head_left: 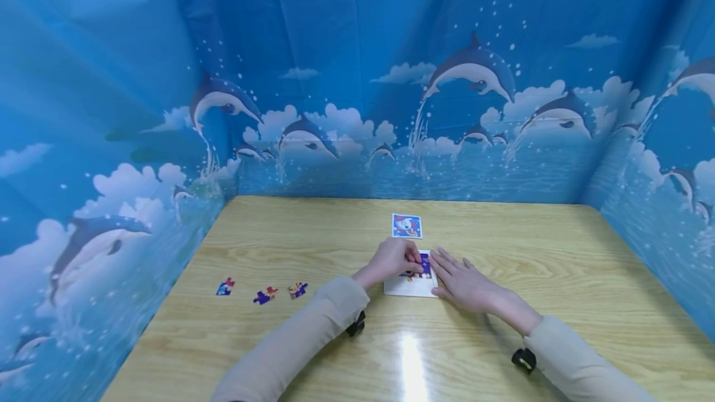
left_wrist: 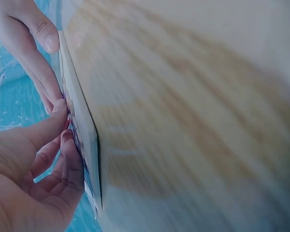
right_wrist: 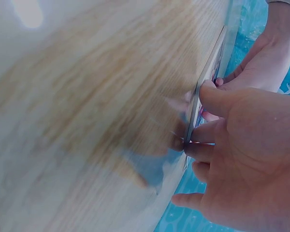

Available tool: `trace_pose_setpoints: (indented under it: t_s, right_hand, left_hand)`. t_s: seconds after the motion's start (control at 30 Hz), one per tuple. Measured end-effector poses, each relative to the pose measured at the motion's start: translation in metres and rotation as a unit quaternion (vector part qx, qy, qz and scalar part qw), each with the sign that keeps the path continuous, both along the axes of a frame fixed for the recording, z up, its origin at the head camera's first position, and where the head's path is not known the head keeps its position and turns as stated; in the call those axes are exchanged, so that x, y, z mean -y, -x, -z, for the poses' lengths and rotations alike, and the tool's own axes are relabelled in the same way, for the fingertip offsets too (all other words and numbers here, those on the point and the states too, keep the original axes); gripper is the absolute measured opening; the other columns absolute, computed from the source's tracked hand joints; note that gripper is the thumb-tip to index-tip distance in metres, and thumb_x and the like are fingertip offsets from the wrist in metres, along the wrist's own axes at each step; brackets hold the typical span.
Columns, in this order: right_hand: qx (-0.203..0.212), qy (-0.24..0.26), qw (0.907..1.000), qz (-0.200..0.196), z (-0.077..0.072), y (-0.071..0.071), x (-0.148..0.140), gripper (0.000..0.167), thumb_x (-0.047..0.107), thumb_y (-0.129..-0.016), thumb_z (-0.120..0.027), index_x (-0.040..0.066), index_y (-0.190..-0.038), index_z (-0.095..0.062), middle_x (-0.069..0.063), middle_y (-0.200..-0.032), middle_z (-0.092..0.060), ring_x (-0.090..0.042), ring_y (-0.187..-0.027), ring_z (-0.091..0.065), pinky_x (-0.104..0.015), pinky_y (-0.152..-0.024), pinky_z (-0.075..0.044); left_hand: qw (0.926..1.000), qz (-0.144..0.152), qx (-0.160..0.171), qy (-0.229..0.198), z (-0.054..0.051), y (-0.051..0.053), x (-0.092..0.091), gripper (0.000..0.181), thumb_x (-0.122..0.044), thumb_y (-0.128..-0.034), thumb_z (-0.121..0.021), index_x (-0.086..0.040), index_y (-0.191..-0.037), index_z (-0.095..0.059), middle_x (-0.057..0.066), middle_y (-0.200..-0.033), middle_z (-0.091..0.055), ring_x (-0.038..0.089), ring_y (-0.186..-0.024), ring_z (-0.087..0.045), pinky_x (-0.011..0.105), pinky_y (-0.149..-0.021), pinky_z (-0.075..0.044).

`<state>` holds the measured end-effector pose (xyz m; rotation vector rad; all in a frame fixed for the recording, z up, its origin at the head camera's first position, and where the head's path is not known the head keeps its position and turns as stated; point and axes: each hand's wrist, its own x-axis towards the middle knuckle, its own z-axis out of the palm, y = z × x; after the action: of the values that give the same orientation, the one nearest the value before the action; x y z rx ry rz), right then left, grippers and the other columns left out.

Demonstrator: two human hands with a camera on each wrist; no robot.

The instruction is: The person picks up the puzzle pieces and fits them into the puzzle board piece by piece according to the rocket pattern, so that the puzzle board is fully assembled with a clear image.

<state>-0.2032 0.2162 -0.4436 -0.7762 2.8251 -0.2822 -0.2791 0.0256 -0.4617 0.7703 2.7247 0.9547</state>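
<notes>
A white puzzle board (head_left: 410, 288) lies on the table, with joined purple puzzle pieces (head_left: 426, 263) in its frame. Over its middle is the left hand (head_left: 395, 259), thumb and fingertips pinching a small piece against the puzzle; the fingers mostly cover that piece. The right hand (head_left: 463, 282) lies with extended fingers along the board's right edge, its thumb near the lower right corner. In the left wrist view the left hand (left_wrist: 43, 169) meets the face of the board (left_wrist: 82, 116). In the right wrist view the right hand (right_wrist: 246, 154) touches the board's edge.
A square picture card (head_left: 406, 226) lies just beyond the board. To the left on the wooden table (head_left: 313, 340) are loose puzzle pieces: one blue and red (head_left: 226, 287), one purple and orange (head_left: 265, 295), one yellow and purple (head_left: 298, 290). Dolphin-print curtains (head_left: 346, 67) surround the table's back and sides.
</notes>
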Motion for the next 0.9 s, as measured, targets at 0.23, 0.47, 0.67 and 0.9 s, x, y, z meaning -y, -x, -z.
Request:
trace_pose_setpoints:
  t_s: [0.23,0.47,0.67,0.9]
  right_hand:
    - [-0.002,-0.002,1.0,-0.001,-0.001,0.0,0.001,0.067,0.035,-0.107,-0.05,-0.008,-0.154,-0.03,-0.026,-0.163,-0.023,-0.047,-0.15,-0.018,-0.074,-0.114,-0.019]
    - [-0.002,0.001,1.0,-0.004,0.002,0.001,-0.001,0.067,0.034,-0.106,-0.051,-0.008,-0.154,-0.029,-0.027,-0.163,-0.022,-0.047,-0.15,-0.017,-0.074,-0.114,-0.018]
    - [-0.006,-0.01,0.9999,-0.007,0.005,0.002,-0.003,0.069,0.037,-0.107,-0.049,-0.007,-0.155,-0.026,-0.026,-0.164,-0.019,-0.046,-0.151,-0.015,-0.072,-0.115,-0.018]
    - [0.005,-0.003,1.0,-0.003,-0.002,-0.001,0.0,0.069,0.037,-0.106,-0.05,-0.007,-0.155,-0.029,-0.027,-0.164,-0.019,-0.047,-0.151,-0.016,-0.072,-0.116,-0.017]
  left_hand:
    - [0.9999,-0.008,-0.001,0.012,-0.002,0.001,0.003,0.012,-0.023,-0.0877,-0.081,-0.015,-0.085,-0.072,-0.008,-0.074,-0.065,0.002,-0.062,-0.056,0.014,-0.056,-0.046]
    - [0.9989,-0.022,-0.006,-0.042,-0.011,0.009,0.022,0.017,-0.029,-0.0987,-0.068,-0.014,-0.099,-0.075,-0.005,-0.089,-0.072,0.004,-0.073,-0.061,0.018,-0.065,-0.051]
    - [0.988,-0.047,0.042,-0.141,-0.023,0.013,0.052,0.022,-0.031,-0.1023,-0.062,-0.012,-0.108,-0.073,0.003,-0.094,-0.073,0.019,-0.086,-0.069,0.034,-0.076,-0.06]
    - [0.9721,-0.088,0.055,-0.21,-0.033,0.015,0.094,0.03,-0.034,-0.104,-0.058,-0.012,-0.12,-0.07,0.005,-0.104,-0.074,0.024,-0.097,-0.071,0.044,-0.09,-0.059]
